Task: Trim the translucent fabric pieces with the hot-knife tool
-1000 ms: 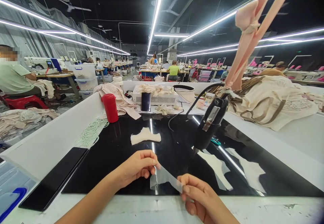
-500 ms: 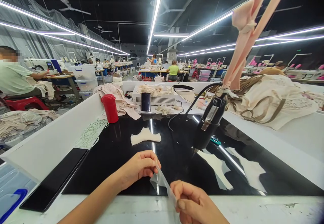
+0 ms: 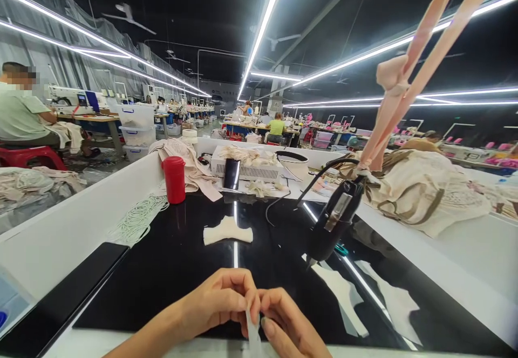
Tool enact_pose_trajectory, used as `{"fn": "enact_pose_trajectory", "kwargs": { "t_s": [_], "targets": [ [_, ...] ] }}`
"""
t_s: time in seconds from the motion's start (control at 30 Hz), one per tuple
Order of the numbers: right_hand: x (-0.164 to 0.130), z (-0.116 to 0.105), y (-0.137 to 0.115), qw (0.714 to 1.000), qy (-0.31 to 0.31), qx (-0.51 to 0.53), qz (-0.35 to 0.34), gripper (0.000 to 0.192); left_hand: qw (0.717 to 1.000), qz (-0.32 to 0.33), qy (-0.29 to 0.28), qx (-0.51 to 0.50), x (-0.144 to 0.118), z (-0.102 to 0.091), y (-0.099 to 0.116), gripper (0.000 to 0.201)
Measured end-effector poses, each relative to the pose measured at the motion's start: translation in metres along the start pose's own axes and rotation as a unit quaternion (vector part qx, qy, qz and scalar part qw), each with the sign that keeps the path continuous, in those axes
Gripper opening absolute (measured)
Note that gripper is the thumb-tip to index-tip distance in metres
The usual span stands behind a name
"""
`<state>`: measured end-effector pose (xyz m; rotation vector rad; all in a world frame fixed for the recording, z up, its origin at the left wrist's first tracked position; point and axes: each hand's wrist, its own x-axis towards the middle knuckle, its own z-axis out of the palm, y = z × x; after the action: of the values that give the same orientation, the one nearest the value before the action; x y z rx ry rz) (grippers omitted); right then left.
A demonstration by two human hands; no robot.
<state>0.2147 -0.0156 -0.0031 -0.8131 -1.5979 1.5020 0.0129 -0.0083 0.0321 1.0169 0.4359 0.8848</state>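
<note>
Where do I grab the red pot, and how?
I'd hold the red pot around its middle, below the lid, coming from the near right side. It stands upright, with a tall, straight body that looks easy to wrap around. Pale green cords lie to its left and beige cloth lies behind it, so those sides look more awkward.

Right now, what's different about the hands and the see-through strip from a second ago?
The right hand moved left, close up to the left hand. The see-through strip, stretched between them earlier, now hangs down narrow between their fingers. The left hand still pinches it; whether the right does is unclear. The red cup stayed put.
</note>
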Motion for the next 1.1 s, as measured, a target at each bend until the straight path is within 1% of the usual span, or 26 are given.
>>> {"fn": "enact_pose_trajectory", "kwargs": {
  "t_s": [0.1, 0.27, 0.33, 0.43, 0.53, 0.6, 0.67, 0.77, 0.87, 0.93, 1.03, 1.1],
  "targets": [
    [0.003, 0.002, 0.002, 0.999, -0.03, 0.015, 0.02, 0.047, 1.0, 0.008, -0.001, -0.002, 0.0, -0.001, -0.001, 0.025],
    [0.002, -0.008, -0.005, 0.998, -0.033, -0.026, 0.056, 0.045, 1.0, 0.008, 0.001, 0.009, -0.002, -0.005, -0.002, 0.02],
    [0.001, -0.011, -0.007, 0.997, -0.021, -0.04, 0.063, 0.045, 1.0, 0.01, 0.005, 0.021, -0.002, -0.006, -0.003, 0.022],
    [-0.001, -0.013, -0.008, 0.997, 0.013, -0.051, 0.062, 0.046, 0.999, 0.013, 0.02, 0.049, -0.001, -0.006, -0.005, 0.027],
    [-0.001, -0.017, -0.006, 0.992, 0.044, -0.107, 0.045, 0.039, 0.988, 0.029, 0.053, 0.144, 0.002, -0.007, -0.007, 0.028],
    [0.0, -0.021, -0.005, 0.984, 0.062, -0.168, 0.022, 0.031, 0.966, 0.036, 0.077, 0.244, 0.002, -0.007, -0.007, 0.027],
    [0.001, -0.025, -0.003, 0.971, 0.073, -0.227, -0.001, 0.023, 0.932, 0.034, 0.091, 0.348, 0.001, -0.006, -0.006, 0.023],
    [0.003, -0.031, 0.001, 0.955, 0.064, -0.29, -0.016, 0.02, 0.866, 0.045, 0.08, 0.491, -0.002, -0.002, -0.004, 0.017],
    [0.004, -0.036, 0.006, 0.939, 0.051, -0.34, -0.026, 0.02, 0.808, 0.066, 0.053, 0.583, -0.004, 0.0, -0.006, 0.014],
    [0.004, -0.038, 0.007, 0.927, 0.047, -0.37, -0.03, 0.02, 0.787, 0.075, 0.037, 0.611, -0.004, -0.001, -0.01, 0.011],
    [0.003, -0.04, 0.006, 0.906, 0.046, -0.419, -0.046, 0.019, 0.778, 0.095, 0.022, 0.621, -0.003, -0.006, -0.014, 0.007],
    [0.003, -0.042, 0.006, 0.892, 0.054, -0.444, -0.06, 0.018, 0.772, 0.112, 0.023, 0.626, -0.002, -0.008, -0.015, 0.008]
  ]
}}
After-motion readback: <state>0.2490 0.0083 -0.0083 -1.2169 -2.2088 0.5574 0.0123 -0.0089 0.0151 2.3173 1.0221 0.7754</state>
